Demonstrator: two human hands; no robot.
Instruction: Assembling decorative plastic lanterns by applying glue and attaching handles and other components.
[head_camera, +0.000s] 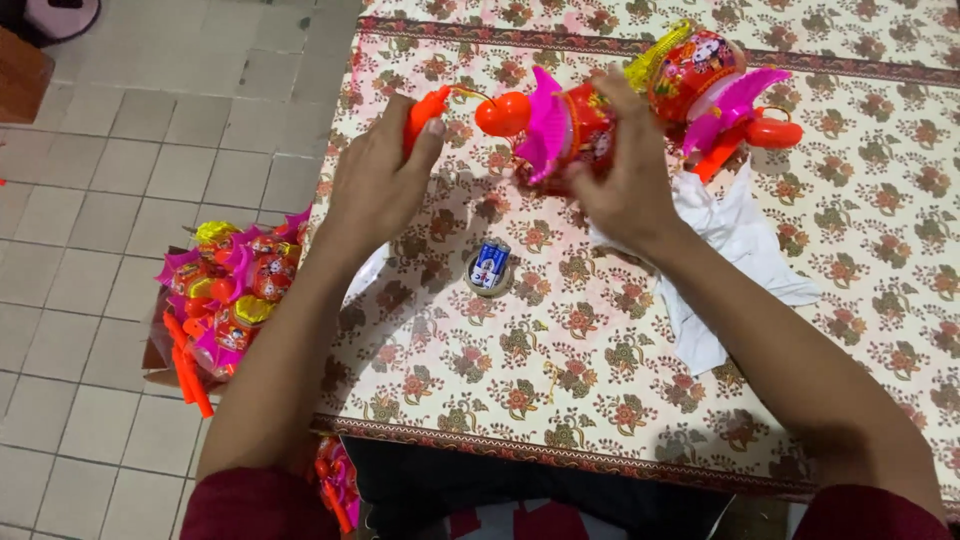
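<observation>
Near the top centre of the frame, the left hand (378, 180) is closed around an orange plastic handle (424, 108), from which a thin wire leads to a red ball (502, 113). Just right of it, the right hand (625, 178) curls its fingers over a red toy lantern (585, 128) with magenta wings, held just above the surface (560, 350), which wears a floral cloth. A second lantern (700, 70) of the same kind lies at the upper right, touching the first, beside crumpled white paper (735, 240). One small blue-and-white pack of batteries (490, 266) sits on a round ring at centre. At the left edge, on the tiled floor (100, 200), a heap of more lanterns (230, 300) lies in a box; their number cannot be told.
</observation>
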